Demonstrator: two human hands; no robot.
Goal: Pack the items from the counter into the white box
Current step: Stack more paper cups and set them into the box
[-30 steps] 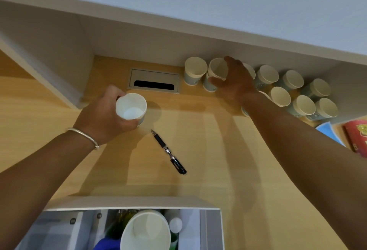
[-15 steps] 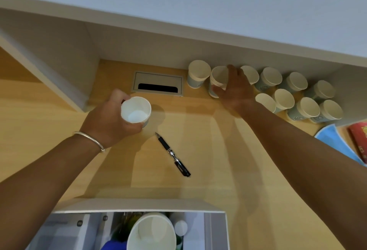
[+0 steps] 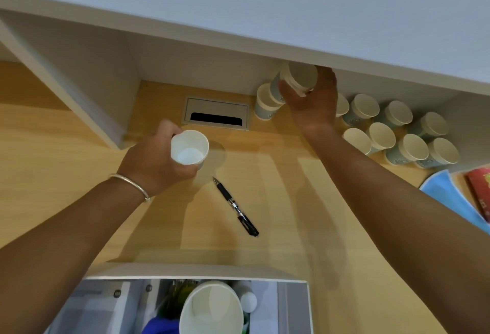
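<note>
Head: cup (image 3: pixel 298 80) within right-hand fingers (image 3: pixel 287 89).

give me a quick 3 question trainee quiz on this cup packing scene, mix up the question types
1. True or false: the left hand holds a paper cup with its open mouth facing the camera.
2. Multiple choice: the black pen lies A) inside the white box, B) on the counter between the two arms, C) under the shelf behind the cups.
3. Fill in: the cup in the right hand is lifted off the counter and sits just under the white ____.

Key
1. True.
2. B.
3. Shelf: the lifted cup is up by its front edge, above the cup row standing on the counter.
</note>
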